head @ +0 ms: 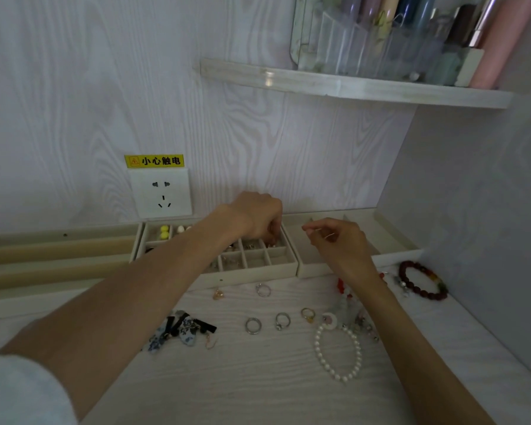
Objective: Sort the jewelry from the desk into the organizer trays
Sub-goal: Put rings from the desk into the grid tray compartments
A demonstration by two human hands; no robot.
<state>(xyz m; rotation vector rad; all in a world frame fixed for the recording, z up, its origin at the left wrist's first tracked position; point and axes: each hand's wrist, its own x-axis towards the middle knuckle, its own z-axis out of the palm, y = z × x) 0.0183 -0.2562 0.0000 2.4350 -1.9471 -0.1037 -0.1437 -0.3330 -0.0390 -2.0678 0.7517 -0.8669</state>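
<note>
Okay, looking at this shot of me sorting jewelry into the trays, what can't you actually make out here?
Head view only:
- What the left hand pinches in the grid tray: its own fingers hide it.
- The thin piece in the right hand: too small to identify.
- Bracelets behind the right forearm: partly covered.
- Shelf organizer: cut off by the top edge, blurred.

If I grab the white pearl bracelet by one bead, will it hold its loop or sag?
The white pearl bracelet will probably sag: it is many separate beads on a strand, lying in an uneven oval on the desk. The round glossy beads look slippery and may roll if pushed. Pinching several together seems safer.
</note>
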